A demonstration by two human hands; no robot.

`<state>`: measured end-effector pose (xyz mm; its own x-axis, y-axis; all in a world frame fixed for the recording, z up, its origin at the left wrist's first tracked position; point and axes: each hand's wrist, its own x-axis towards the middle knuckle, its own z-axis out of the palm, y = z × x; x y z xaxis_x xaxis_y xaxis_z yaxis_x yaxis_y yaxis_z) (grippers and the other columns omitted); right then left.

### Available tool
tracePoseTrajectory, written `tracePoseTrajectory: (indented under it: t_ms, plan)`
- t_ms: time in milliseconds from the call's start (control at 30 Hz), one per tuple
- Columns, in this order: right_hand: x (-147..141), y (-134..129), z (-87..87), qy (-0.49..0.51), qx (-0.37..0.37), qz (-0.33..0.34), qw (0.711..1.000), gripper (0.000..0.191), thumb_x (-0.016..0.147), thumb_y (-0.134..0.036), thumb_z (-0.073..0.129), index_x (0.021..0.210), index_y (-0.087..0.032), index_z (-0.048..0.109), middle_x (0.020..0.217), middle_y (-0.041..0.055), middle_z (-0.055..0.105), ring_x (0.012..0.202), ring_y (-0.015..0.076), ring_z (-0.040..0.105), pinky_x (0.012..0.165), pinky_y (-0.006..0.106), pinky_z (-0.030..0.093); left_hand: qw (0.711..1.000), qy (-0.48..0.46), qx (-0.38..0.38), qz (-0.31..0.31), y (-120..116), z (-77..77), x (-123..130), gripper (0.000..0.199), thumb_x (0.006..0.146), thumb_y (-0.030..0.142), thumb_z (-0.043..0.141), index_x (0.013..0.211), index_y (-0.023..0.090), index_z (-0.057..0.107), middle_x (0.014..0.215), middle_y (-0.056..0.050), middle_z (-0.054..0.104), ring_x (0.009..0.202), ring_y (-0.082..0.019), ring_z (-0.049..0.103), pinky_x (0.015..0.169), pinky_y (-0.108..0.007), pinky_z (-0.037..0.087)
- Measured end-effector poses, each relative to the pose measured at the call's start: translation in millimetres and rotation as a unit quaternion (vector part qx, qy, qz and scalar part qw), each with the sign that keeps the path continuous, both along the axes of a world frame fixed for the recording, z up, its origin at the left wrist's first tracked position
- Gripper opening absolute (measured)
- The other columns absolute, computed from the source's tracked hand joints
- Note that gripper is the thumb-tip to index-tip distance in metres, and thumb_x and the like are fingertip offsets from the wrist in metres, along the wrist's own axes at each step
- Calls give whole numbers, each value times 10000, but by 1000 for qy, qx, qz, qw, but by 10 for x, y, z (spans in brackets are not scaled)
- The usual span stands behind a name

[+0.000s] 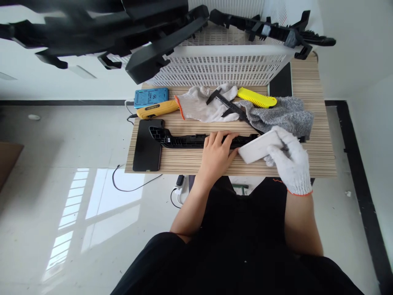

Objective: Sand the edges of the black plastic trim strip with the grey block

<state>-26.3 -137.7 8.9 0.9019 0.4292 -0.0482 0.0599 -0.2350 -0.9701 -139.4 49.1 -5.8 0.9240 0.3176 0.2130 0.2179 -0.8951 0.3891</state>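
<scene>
A long black plastic trim strip (187,141) lies along the front of the table, its ribbed, hollow side up. My bare left hand (216,153) grips its middle, fingers curled over the far edge and thumb at the near side. In a white knit glove with an orange cuff, my right hand (288,157) is closed around a flat, white rectangular block (260,146). The block is tilted, with its left end beside my left thumb and just over the strip. Whether block and strip touch, I cannot tell. My right hand and the block hide part of the strip's right end.
Behind the strip lie a white glove (199,104), a black caliper (231,107), a yellow brush-like tool (256,98) and a grey cloth (285,116). At left are a phone (148,145), a yellow cutter-like tool (158,110) and a blue device (151,97). A white basket (215,69) holds black parts overhanging the table.
</scene>
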Motion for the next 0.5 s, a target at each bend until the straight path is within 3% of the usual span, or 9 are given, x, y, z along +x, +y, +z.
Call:
tracePoseTrajectory:
  t_ms: [67,267,433,500]
  plan:
    - [12,-11,1,15,5,26,1000,532,830,-317,740,1352,-284,643,1118,37,695,627,103,652,523,243,600,1000,4,-2,1,2,-5,1,390,990,371,603,1348,217,604,1296,-104,634,1165,-293,552,978,-411,431]
    - [32,-77,-82,-2,135,-105,985,564,873,-346,673,1426,-354,558,1113,37,696,597,98,618,435,212,499,1000,-26,-6,6,1,-56,19,418,984,483,593,1319,236,617,1262,-101,646,1165,-290,560,978,-407,437]
    - [-7,-106,-132,-46,90,-130,986,274,795,-365,747,1033,-230,768,1081,83,735,794,190,704,470,233,529,999,-28,-15,8,1,-46,39,399,976,468,612,1293,227,630,1260,-97,655,1155,-290,567,986,-408,436]
    - [-10,-87,-106,-24,101,-112,988,373,760,-360,773,1112,-240,750,990,66,744,753,191,711,436,222,498,999,-24,-20,11,5,-42,47,422,970,453,625,1318,214,612,1272,-103,654,1158,-297,567,992,-419,437]
